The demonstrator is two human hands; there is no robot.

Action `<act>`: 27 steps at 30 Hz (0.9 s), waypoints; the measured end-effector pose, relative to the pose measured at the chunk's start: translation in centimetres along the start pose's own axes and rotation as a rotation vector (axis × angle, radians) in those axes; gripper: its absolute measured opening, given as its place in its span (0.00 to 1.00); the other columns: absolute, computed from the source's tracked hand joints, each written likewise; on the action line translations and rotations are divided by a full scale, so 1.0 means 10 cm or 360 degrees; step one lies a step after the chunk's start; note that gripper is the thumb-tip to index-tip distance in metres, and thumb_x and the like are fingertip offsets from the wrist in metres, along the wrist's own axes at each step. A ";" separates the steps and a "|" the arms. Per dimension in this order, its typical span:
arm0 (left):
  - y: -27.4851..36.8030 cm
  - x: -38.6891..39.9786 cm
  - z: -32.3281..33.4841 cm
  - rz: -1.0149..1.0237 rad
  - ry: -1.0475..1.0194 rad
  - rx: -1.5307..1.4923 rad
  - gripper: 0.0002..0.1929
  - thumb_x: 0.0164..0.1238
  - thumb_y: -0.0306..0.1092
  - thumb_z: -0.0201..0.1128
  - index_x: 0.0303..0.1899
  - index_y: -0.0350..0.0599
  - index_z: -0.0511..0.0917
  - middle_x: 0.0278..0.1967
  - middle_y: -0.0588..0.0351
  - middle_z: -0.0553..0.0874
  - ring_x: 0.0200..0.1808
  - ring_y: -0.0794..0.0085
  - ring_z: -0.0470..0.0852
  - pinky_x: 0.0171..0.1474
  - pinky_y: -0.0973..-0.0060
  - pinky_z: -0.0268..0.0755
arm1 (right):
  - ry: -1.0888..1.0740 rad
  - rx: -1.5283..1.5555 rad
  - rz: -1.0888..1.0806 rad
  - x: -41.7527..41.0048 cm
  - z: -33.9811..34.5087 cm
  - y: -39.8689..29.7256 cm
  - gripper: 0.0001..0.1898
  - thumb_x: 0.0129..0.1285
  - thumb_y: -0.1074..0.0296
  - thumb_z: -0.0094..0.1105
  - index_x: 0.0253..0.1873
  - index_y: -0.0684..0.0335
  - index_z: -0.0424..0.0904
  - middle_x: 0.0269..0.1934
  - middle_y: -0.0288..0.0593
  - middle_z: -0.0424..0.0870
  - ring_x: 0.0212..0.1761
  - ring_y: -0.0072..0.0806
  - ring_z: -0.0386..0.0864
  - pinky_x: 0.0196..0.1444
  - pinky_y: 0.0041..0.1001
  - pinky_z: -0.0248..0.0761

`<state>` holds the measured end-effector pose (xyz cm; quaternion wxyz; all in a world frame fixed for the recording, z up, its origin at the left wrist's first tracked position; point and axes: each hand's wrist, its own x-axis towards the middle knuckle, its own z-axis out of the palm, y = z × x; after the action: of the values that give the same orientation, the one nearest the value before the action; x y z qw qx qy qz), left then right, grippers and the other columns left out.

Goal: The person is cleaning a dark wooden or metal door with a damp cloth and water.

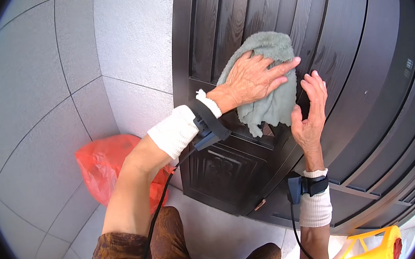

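Note:
My left hand (257, 77) lies spread over a grey-green plush cloth (275, 105), holding it against a dark wood-grained panelled door (304, 24). The index finger reaches just past the cloth's right edge. Folds hang below the palm, and a ragged lower corner droops over the door's lower moulding. Close by on the right, my right hand (311, 113) is raised with its fingers apart and slightly bent, nothing held in it. Its thumb is next to the cloth; whether they touch I cannot tell. Darker, wet-looking patches show on the door above and right of the cloth.
A red plastic bag (110, 162) stands on the floor against the grey tiled wall (33, 98), partly behind my left arm. At bottom right is a yellow plastic frame (384, 243). Black cables (161, 198) run down from both wrist straps. A small copper-coloured fitting (260, 204) sits low on the door.

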<state>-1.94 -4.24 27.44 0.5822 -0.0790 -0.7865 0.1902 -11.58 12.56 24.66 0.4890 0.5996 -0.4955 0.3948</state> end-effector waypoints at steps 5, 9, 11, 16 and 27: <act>-0.77 1.07 -0.05 0.0100 0.0476 -0.0085 0.25 0.64 0.47 0.59 0.64 0.63 0.69 0.38 0.54 0.80 0.36 0.65 0.78 0.45 0.61 0.65 | 0.0044 0.0058 0.0095 0.07 0.03 -0.07 0.30 0.44 0.85 0.51 0.58 0.66 0.71 0.60 0.52 0.71 0.69 0.50 0.62 0.70 0.45 0.55; -0.46 1.15 -0.07 -0.0085 0.0533 0.0017 0.28 0.68 0.43 0.51 0.66 0.38 0.63 0.49 0.35 0.75 0.49 0.46 0.74 0.55 0.57 0.63 | 0.0202 -0.0112 0.0196 0.03 -0.03 0.08 0.30 0.44 0.85 0.51 0.59 0.66 0.71 0.60 0.52 0.71 0.67 0.49 0.65 0.67 0.42 0.59; -0.30 0.77 0.17 -0.0065 0.0641 0.0194 0.31 0.60 0.47 0.63 0.66 0.62 0.66 0.37 0.52 0.80 0.35 0.62 0.78 0.43 0.60 0.63 | 0.0191 -0.0037 0.0234 -0.02 0.03 0.07 0.30 0.44 0.85 0.52 0.58 0.66 0.71 0.60 0.53 0.71 0.67 0.49 0.65 0.67 0.41 0.59; 0.40 -0.22 0.39 -0.0302 -0.0028 -0.0131 0.38 0.57 0.41 0.65 0.71 0.59 0.59 0.28 0.50 0.79 0.28 0.61 0.77 0.38 0.60 0.60 | 0.0148 -0.0079 0.0314 -0.19 -0.09 0.20 0.29 0.45 0.85 0.52 0.59 0.67 0.70 0.59 0.54 0.71 0.66 0.50 0.65 0.67 0.41 0.60; 0.55 -0.30 0.64 0.0296 -0.0213 -0.0494 0.20 0.56 0.38 0.65 0.53 0.62 0.79 0.26 0.63 0.80 0.26 0.69 0.79 0.36 0.70 0.72 | 0.0180 0.0165 0.0471 -0.66 -0.02 0.29 0.23 0.51 0.82 0.56 0.55 0.70 0.72 0.58 0.56 0.73 0.69 0.55 0.62 0.67 0.46 0.58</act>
<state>-7.56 -1.59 21.05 0.4892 -0.2275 -0.8327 0.1244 -15.76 14.04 18.96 0.4209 0.5213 -0.5292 0.5207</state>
